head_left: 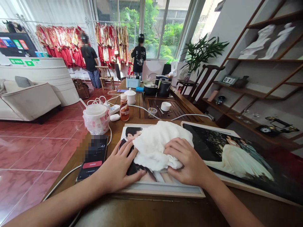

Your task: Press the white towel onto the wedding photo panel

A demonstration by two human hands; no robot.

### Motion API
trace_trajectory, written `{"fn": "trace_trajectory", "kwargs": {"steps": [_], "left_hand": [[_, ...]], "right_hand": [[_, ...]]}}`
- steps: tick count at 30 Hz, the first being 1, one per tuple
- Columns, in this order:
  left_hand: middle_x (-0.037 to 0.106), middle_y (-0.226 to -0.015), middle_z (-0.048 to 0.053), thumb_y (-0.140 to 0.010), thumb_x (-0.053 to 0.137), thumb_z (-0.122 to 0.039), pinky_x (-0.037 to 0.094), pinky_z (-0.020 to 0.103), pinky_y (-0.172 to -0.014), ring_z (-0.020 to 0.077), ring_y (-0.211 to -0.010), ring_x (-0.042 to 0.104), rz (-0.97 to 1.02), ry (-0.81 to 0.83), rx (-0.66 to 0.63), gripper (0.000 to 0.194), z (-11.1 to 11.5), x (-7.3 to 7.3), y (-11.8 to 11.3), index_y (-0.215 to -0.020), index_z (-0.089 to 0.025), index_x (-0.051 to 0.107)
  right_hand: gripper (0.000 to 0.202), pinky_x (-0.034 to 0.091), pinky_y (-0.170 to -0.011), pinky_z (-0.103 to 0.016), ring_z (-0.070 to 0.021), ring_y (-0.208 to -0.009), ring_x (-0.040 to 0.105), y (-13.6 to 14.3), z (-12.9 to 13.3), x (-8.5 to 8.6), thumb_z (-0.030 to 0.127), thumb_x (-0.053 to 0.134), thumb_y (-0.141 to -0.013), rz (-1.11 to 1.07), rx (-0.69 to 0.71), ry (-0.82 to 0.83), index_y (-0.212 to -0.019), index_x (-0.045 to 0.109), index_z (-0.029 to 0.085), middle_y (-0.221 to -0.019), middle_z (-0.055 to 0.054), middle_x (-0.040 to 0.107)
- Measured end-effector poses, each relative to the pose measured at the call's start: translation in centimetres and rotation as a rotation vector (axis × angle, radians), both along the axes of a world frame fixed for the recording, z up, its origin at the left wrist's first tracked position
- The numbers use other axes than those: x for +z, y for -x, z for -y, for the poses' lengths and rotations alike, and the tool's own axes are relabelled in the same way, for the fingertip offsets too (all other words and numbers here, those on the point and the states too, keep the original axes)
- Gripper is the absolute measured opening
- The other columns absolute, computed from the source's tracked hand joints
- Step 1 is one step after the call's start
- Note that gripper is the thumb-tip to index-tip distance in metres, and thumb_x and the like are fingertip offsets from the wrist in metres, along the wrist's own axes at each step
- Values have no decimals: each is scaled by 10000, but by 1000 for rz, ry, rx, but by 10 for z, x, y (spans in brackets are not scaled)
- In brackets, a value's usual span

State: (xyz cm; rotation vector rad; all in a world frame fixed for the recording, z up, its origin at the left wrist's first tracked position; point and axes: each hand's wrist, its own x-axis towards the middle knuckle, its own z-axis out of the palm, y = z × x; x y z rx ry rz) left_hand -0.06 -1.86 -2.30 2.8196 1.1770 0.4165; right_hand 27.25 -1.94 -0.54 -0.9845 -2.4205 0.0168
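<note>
A bunched white cloth (163, 142) lies over a framed photo (153, 176) and hides much of its picture. My right hand (186, 160) grips the right side of this cloth, fingers curled into its folds. Spread flat on the left part of the framed photo is my left hand (123, 168), its fingertips close to the cloth's left edge. To the right, a second, darker framed photo (236, 151) rests on the table, showing a wide pale gown. Left of my left hand sits a phone (93, 160) with a lit screen.
Beyond the frames stand a bagged cup (96, 116), a brown bottle (124, 108), a white lidded mug (130, 96) and a small white bowl (165, 106). A white cable (142, 108) crosses the wooden table (146, 211). Two people stand near clothes racks at the back.
</note>
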Motion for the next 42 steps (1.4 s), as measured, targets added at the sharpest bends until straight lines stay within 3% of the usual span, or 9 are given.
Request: {"fn": "trace_trajectory", "kwargs": {"steps": [3,6,13,20,28,31,35,39,42], "left_hand": [[322,-1552,124,-909,554,-517,164,559,-1169,337,-1452,192,-16,11,-14,723,-1,-1,4,-1510,-195,313],[271,-1572,145,-822,655,-457,151,556,-1172,345,-1456,174,-46,21,-41,826,-4,-4,7,-1511,-165,307],[312,-1557,120,-943,502,-540,189,556,-1164,340,-1441,229,21,1,-5,663,1,1,1,-1493,-203,347],[288,-1568,128,-829,646,-465,163,576,-1166,355,-1450,193,-22,30,-45,770,-3,0,4,-1494,-202,359],[293,-1566,110,-944,496,-540,196,553,-1163,340,-1447,206,10,-1,-1,682,-4,-1,-5,-1512,-207,319],[329,-1550,112,-892,573,-514,182,557,-1167,345,-1441,221,-5,6,-23,725,-7,-3,-3,-1503,-201,338],[246,-1584,129,-798,677,-447,169,560,-1170,353,-1453,184,-32,19,-37,838,-10,-5,-2,-1508,-181,322],[303,-1562,116,-909,554,-511,176,569,-1165,349,-1446,208,7,1,-19,722,-8,-2,-6,-1513,-195,315],[308,-1560,111,-934,508,-535,179,569,-1163,345,-1451,193,1,10,-8,681,-8,-1,-8,-1505,-205,334]], "right_hand": [[330,384,-824,-415,-245,-911,499,8,6,3,158,649,-635,-10,71,33,-942,541,214,-970,-49,599],[331,389,-809,-402,-229,-883,511,11,9,5,152,637,-622,-29,125,72,-926,528,220,-957,-39,600],[304,391,-825,-422,-262,-928,508,-1,0,2,139,637,-647,-3,-25,2,-926,547,216,-951,-56,610],[343,396,-815,-400,-233,-895,511,14,12,7,137,643,-621,-45,131,115,-935,537,224,-968,-41,605],[310,402,-830,-417,-257,-928,513,-2,-2,0,150,648,-648,-19,2,25,-934,551,218,-965,-55,614],[335,393,-833,-406,-240,-913,508,2,2,2,153,660,-632,-36,72,79,-937,541,223,-975,-43,602],[354,381,-842,-394,-223,-904,507,3,3,4,125,655,-613,-58,113,120,-929,529,221,-966,-27,600],[329,373,-855,-414,-244,-932,503,-4,-2,1,124,649,-637,-39,15,67,-933,539,219,-968,-39,607],[332,375,-847,-418,-250,-934,496,-5,-2,1,138,657,-635,-38,22,67,-936,541,219,-976,-46,600]]}}
